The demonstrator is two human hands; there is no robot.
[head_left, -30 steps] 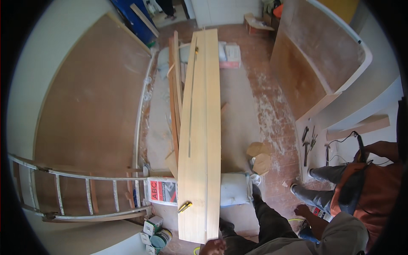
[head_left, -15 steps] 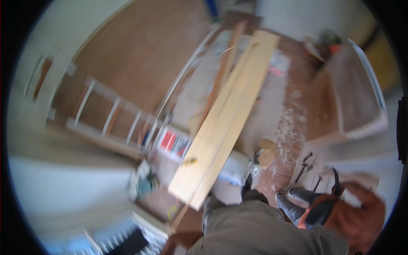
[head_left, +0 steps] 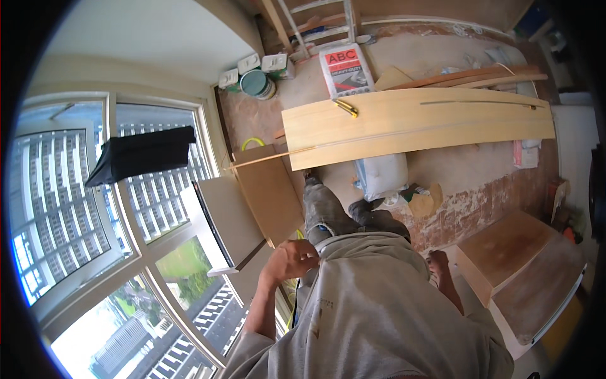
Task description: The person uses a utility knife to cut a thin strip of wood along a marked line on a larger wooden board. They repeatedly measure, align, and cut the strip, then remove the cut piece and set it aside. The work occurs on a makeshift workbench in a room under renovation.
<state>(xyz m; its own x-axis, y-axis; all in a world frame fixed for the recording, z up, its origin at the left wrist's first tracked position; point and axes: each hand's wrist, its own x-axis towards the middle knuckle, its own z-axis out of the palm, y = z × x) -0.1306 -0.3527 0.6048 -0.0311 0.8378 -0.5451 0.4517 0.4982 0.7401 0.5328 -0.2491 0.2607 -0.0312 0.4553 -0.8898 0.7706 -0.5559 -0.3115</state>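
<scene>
My left hand (head_left: 293, 258) is beside my waist, its fingers curled; what they hold, if anything, is hidden. My right hand (head_left: 437, 261) is at my other side, partly behind my body, fingers bent, contents unclear. Ahead of my legs lies a long pale wooden board (head_left: 385, 139) with a yellow utility knife (head_left: 346, 108) and a thin metal strip (head_left: 461, 102) on it. A slender wooden stick (head_left: 259, 161) reaches left from the board's near end. Left of my legs is a brown panel (head_left: 265, 186).
Windows (head_left: 57, 196) with a black cloth (head_left: 142, 155) fill the left, beside a white slab (head_left: 227, 221). Beyond the board are bags (head_left: 346, 69), tubs (head_left: 257, 84), timber strips (head_left: 473, 81) and a ladder (head_left: 303, 31). A white bag (head_left: 382, 177) props the board; a wooden box (head_left: 499, 249) stands right.
My view has swung left toward the windows, so the board now lies crosswise. Both my hands now show at my sides; the co-worker has left the view.
</scene>
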